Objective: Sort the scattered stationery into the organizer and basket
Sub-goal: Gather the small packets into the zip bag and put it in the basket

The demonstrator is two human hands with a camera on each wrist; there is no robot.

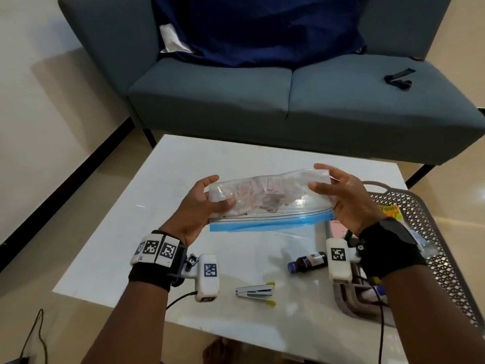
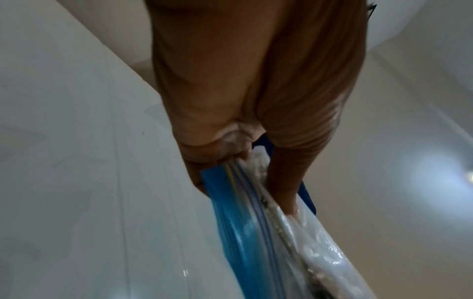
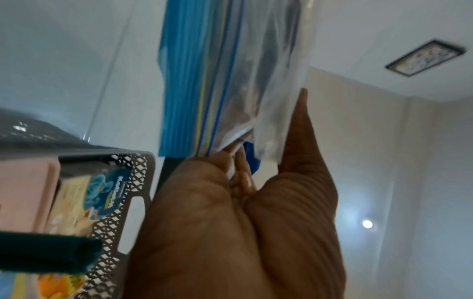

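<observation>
A clear zip bag (image 1: 270, 198) with a blue seal strip and crumpled pinkish contents hangs level above the white table (image 1: 183, 164). My left hand (image 1: 202, 203) grips its left end (image 2: 256, 222), thumb on the front. My right hand (image 1: 341, 195) holds the right end (image 3: 230, 81), thumb on the front and fingers behind. A grey lattice basket (image 1: 430, 232) stands at the table's right edge with packets and a pink case (image 3: 25, 192) inside. A metal stapler (image 1: 256, 291) and a small dark bottle (image 1: 307, 262) lie on the table near me.
A blue-grey sofa (image 1: 288, 101) with a dark blue cloth stands beyond the table, a black strap (image 1: 399, 78) on its right seat. A cable runs from my left wrist over the table's near edge. Beige floor surrounds the table.
</observation>
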